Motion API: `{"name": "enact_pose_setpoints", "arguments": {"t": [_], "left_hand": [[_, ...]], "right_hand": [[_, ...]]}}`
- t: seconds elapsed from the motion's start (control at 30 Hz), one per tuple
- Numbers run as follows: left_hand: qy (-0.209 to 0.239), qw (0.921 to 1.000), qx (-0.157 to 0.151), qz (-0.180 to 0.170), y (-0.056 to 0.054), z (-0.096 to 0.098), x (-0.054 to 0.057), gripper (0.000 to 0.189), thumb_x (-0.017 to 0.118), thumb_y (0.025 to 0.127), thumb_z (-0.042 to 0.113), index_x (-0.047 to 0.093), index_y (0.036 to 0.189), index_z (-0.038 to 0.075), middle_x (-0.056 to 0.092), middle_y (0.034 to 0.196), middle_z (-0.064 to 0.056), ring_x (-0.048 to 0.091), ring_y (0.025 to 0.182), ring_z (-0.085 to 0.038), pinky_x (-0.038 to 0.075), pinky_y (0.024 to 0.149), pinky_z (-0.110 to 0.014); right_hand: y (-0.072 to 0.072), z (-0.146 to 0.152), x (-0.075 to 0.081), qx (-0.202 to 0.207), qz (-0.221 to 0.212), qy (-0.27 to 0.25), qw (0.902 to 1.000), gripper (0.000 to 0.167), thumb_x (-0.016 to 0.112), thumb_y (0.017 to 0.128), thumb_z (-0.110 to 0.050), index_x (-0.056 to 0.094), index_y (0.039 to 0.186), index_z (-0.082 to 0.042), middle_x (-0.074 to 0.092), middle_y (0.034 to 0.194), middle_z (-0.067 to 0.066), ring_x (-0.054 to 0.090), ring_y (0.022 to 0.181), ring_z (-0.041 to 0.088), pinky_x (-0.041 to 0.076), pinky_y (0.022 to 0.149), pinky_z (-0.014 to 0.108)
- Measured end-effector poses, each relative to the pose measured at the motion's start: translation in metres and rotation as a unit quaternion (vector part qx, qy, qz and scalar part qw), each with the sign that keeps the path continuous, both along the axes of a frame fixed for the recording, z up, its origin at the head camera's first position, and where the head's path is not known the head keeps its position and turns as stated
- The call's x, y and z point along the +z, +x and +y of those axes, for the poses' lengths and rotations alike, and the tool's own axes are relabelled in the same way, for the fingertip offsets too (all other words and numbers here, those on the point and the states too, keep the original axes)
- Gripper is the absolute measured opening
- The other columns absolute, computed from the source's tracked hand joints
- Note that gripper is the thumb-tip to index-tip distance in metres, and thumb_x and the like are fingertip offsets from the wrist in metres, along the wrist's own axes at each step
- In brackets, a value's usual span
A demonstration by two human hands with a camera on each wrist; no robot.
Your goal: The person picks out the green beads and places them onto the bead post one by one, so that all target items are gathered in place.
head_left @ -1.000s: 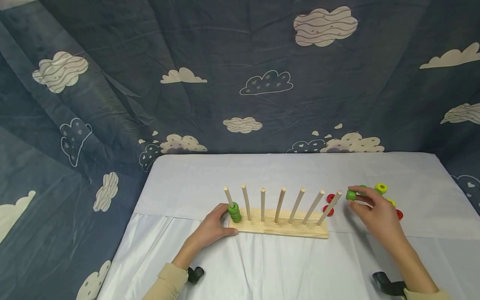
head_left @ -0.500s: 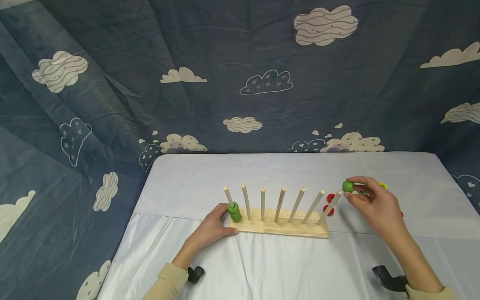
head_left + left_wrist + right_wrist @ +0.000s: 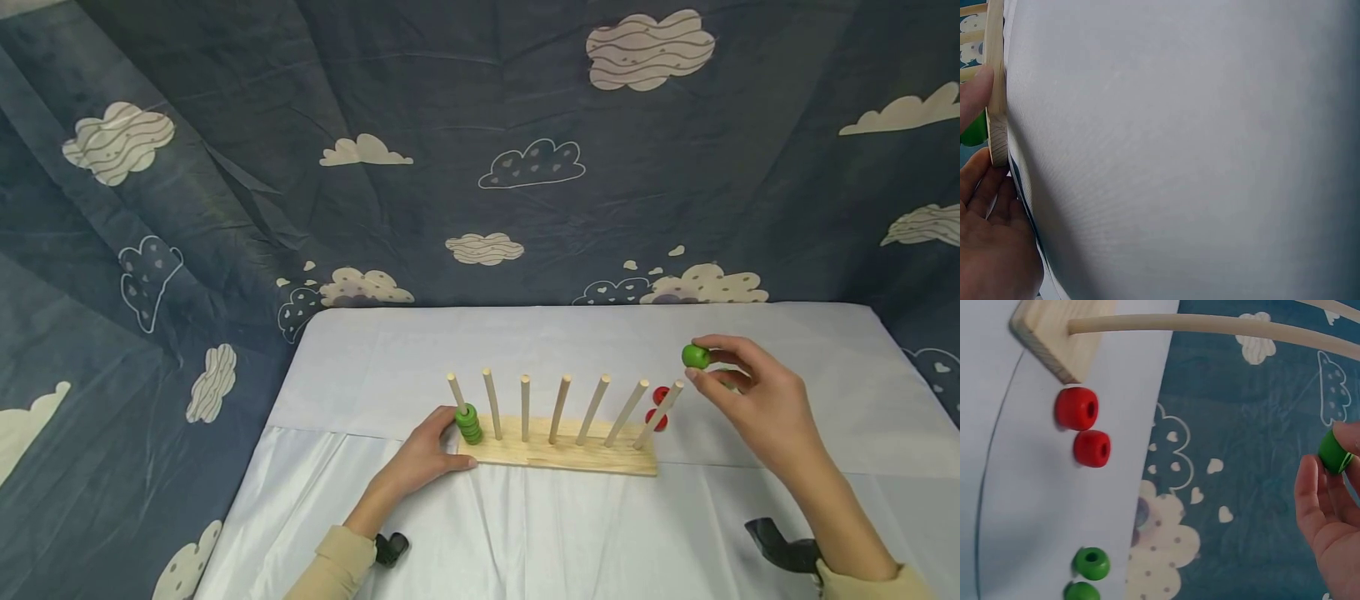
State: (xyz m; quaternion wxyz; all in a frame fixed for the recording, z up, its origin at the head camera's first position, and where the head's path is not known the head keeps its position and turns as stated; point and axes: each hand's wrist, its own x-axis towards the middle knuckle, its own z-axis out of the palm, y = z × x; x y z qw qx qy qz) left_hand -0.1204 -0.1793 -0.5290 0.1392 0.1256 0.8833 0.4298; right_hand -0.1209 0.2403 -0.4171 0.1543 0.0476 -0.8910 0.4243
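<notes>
Between thumb and fingertips, my right hand [image 3: 765,408] pinches a green bead [image 3: 696,357] in the air, beyond and to the right of the rightmost peg [image 3: 662,412]. The right wrist view also catches this green bead [image 3: 1334,453] at its right edge. My left hand [image 3: 422,452] grips the left end of a wooden peg board [image 3: 555,456], thumb at the near edge and fingers round the far side. Several green beads [image 3: 468,425] are stacked on the leftmost peg. The other pegs are bare.
Two red beads [image 3: 1076,409] lie on the white cloth just past the board's right end. Green beads [image 3: 1092,563] rest farther right, mostly hidden behind my right hand in the head view. A dark cloud-patterned cloth [image 3: 465,100] hangs behind the table.
My right hand has lifted the green bead upward and slightly leftward, away from the loose beads. The left hand and peg board have stayed put.
</notes>
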Motion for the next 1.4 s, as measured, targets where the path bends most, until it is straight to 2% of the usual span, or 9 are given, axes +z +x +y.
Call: {"name": "enact_pose_setpoints", "arguments": {"t": [0.27, 0.7, 1.03, 1.4], "left_hand": [[0.006, 1.0, 0.0, -0.002, 0.0, 0.0, -0.001, 0.068, 0.084, 0.078, 0.029, 0.053, 0.137, 0.017, 0.05, 0.139, 0.002, 0.039, 0.137, -0.022, 0.031, 0.113, -0.044], [-0.005, 1.0, 0.002, -0.003, -0.001, 0.0, 0.0, 0.069, 0.084, 0.078, 0.03, 0.052, 0.138, 0.016, 0.049, 0.141, 0.0, 0.039, 0.138, -0.024, 0.031, 0.113, -0.044], [-0.004, 1.0, 0.0, -0.001, -0.001, -0.001, 0.001, 0.07, 0.084, 0.078, 0.029, 0.052, 0.138, 0.015, 0.049, 0.141, -0.001, 0.039, 0.138, -0.024, 0.032, 0.113, -0.044], [-0.003, 1.0, -0.003, 0.0, -0.002, -0.002, -0.001, 0.069, 0.084, 0.078, 0.03, 0.052, 0.138, 0.015, 0.049, 0.141, 0.0, 0.038, 0.138, -0.023, 0.032, 0.113, -0.043]], "right_hand": [[-0.001, -0.007, 0.015, 0.015, 0.027, 0.002, 0.9995, 0.049, 0.079, 0.082, -0.001, 0.064, 0.127, -0.014, 0.057, 0.119, -0.003, 0.052, 0.103, 0.002, 0.042, 0.082, 0.003], [-0.003, -0.021, 0.043, 0.064, 0.067, 0.007, 0.9957, 0.056, 0.079, 0.078, 0.006, 0.066, 0.128, -0.015, 0.058, 0.12, -0.004, 0.054, 0.103, 0.003, 0.044, 0.084, 0.005], [-0.002, -0.034, 0.061, 0.096, 0.1, 0.026, 0.9901, 0.064, 0.08, 0.074, 0.01, 0.062, 0.131, -0.012, 0.059, 0.122, 0.0, 0.055, 0.099, 0.0, 0.043, 0.089, 0.006], [-0.004, -0.049, 0.073, 0.147, 0.145, 0.032, 0.9779, 0.062, 0.082, 0.068, 0.015, 0.066, 0.124, -0.007, 0.063, 0.118, -0.001, 0.059, 0.097, 0.005, 0.046, 0.09, 0.011]]}}
